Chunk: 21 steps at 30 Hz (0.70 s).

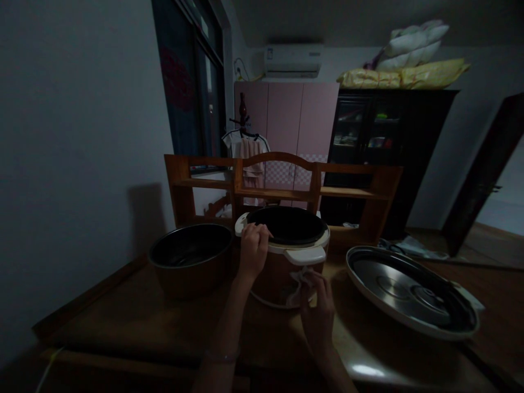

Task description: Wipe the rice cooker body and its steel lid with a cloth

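Observation:
An open brown rice cooker [273, 273] with a white rim stands on the wooden table [135, 322]. My left hand [252, 252] is closed over the cooker's near left rim. My right hand [317, 305] is closed on a small pale cloth [298, 283] and presses it against the cooker's front wall, just below the white handle [305, 255].
A dark metal inner pot [191, 256] sits left of the cooker. The cooker's lid [409, 292] lies upside down at the right. A wooden shelf rack [282, 188] stands behind. Farther back are a pink wardrobe, a dark cabinet and a wall at the left.

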Each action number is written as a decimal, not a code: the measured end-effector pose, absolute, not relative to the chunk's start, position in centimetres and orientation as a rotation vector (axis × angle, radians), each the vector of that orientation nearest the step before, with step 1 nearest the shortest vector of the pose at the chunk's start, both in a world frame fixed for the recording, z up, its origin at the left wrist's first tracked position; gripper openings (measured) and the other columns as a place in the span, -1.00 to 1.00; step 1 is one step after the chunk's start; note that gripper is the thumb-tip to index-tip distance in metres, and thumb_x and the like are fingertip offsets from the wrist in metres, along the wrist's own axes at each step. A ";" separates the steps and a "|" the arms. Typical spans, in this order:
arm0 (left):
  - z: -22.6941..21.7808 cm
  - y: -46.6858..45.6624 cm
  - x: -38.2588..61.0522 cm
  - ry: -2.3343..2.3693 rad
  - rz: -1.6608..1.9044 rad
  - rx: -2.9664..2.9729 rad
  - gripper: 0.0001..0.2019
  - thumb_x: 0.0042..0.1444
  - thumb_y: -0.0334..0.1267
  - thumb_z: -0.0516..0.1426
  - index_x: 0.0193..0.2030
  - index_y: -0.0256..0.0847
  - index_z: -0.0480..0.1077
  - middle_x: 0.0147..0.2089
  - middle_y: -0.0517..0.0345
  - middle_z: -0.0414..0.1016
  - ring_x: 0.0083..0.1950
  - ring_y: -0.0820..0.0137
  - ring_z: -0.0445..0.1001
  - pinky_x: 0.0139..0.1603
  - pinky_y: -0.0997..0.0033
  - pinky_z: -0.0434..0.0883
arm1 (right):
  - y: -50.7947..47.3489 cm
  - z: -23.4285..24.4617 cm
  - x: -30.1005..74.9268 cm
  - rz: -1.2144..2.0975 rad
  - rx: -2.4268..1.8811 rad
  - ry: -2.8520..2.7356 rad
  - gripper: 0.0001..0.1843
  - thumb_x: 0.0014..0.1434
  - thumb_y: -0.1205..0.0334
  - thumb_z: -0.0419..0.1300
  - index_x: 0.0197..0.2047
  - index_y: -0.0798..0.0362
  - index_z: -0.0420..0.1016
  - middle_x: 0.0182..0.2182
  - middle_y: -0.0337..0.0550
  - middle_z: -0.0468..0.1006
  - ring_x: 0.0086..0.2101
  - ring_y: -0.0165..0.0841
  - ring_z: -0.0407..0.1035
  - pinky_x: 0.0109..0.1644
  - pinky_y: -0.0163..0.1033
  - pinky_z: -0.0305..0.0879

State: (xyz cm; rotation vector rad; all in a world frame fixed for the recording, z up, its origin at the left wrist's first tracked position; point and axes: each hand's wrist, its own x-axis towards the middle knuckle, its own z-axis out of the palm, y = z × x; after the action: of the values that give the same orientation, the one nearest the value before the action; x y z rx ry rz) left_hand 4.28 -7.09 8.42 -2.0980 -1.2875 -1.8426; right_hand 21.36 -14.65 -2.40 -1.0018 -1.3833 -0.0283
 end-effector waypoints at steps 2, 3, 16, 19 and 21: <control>8.3 -7.0 4.3 -1.283 -1.853 -2.083 -0.58 0.42 -0.18 -0.14 -0.42 -0.11 0.38 -0.27 0.13 0.49 0.03 0.26 0.39 0.24 0.17 0.19 | -14.2 -2.0 22.5 -0.045 -1.028 -1.315 -0.77 0.32 0.29 0.09 0.05 -0.01 0.37 -0.08 -0.07 0.44 -0.07 -0.21 0.37 -0.01 -0.07 0.32; 8.3 -7.0 4.2 -1.278 -1.864 -2.076 -0.58 0.42 -0.18 -0.14 -0.42 -0.11 0.38 -0.27 0.12 0.49 0.03 0.26 0.39 0.24 0.17 0.18 | -14.0 -1.7 23.0 -0.053 -1.037 -1.289 -0.77 0.33 0.28 0.09 0.05 0.00 0.35 -0.10 -0.08 0.44 -0.11 -0.22 0.38 -0.03 -0.08 0.33; 8.4 -7.2 4.2 -1.280 -1.858 -2.114 -0.58 0.42 -0.16 -0.15 -0.40 -0.10 0.37 -0.27 0.12 0.48 0.04 0.26 0.38 0.25 0.16 0.19 | -15.1 -2.2 19.0 -0.132 -0.985 -1.526 -0.75 0.33 0.38 0.08 -0.03 -0.10 0.47 -0.17 -0.16 0.45 -0.15 -0.30 0.40 -0.09 -0.21 0.34; 8.4 -7.2 4.2 -1.286 -1.849 -2.114 -0.58 0.42 -0.16 -0.16 -0.40 -0.10 0.37 -0.27 0.12 0.49 0.03 0.26 0.39 0.27 0.16 0.18 | -15.4 -3.2 20.2 -0.108 -1.022 -1.470 -0.79 0.32 0.34 0.09 -0.02 -0.06 0.43 -0.11 -0.12 0.46 -0.10 -0.26 0.40 -0.06 -0.17 0.36; 8.4 -7.1 4.2 -1.289 -1.848 -2.112 -0.57 0.42 -0.15 -0.16 -0.41 -0.09 0.37 -0.27 0.12 0.49 0.03 0.26 0.40 0.27 0.15 0.18 | -15.3 -3.2 21.5 -0.101 -1.054 -1.398 -0.78 0.32 0.31 0.08 0.02 -0.03 0.38 -0.10 -0.10 0.46 -0.11 -0.24 0.41 -0.07 -0.14 0.38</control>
State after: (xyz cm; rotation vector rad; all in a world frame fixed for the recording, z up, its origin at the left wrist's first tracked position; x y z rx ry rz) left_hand 4.16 -7.15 8.37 -2.1118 -1.2895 -1.8482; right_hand 21.48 -15.31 -3.23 -1.0544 -1.3984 -0.1006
